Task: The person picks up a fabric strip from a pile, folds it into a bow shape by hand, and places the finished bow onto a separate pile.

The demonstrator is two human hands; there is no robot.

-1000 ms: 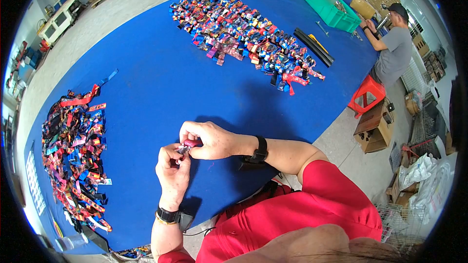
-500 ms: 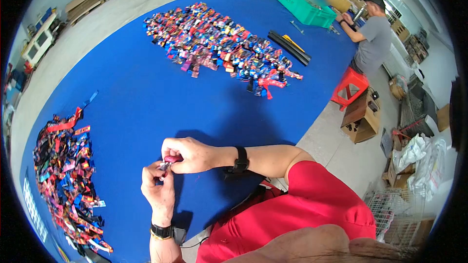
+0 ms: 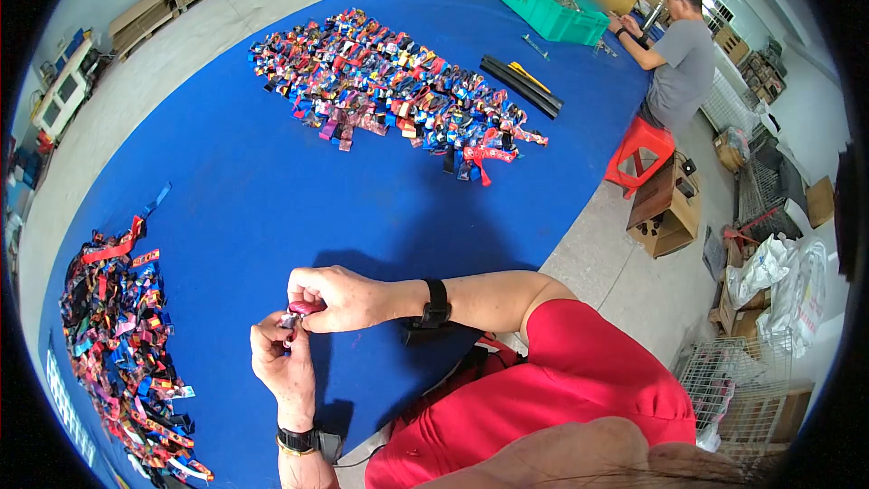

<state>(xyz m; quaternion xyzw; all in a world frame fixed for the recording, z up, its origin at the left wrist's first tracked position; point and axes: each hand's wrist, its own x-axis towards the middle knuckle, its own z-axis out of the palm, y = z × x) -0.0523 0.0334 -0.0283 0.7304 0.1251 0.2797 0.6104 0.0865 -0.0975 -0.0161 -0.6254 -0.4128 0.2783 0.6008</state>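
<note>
Over the near left part of the blue table [image 3: 299, 208], the right hand [image 3: 348, 299] pinches a small dark red piece [image 3: 306, 307] between thumb and curled fingers. Just below it, the left hand [image 3: 285, 371] has thumb and bent fingers pressed together on the pale part [image 3: 289, 320] adjoining the red. The visible red portion has its long axis roughly left to right, its right end at the right hand's fingers; the pale part points to the near side, into the left hand. Fingers hide the remainder, so full length cannot be told.

To the left lies a heap of multicoloured strips [image 3: 118, 353], elongated near to far. Farther off, a broad bed of looped strips [image 3: 389, 91] slants from far left to nearer right. Beyond its right end rest black bars [image 3: 520, 88] and, at the far edge, a green crate [image 3: 566, 29].
</note>
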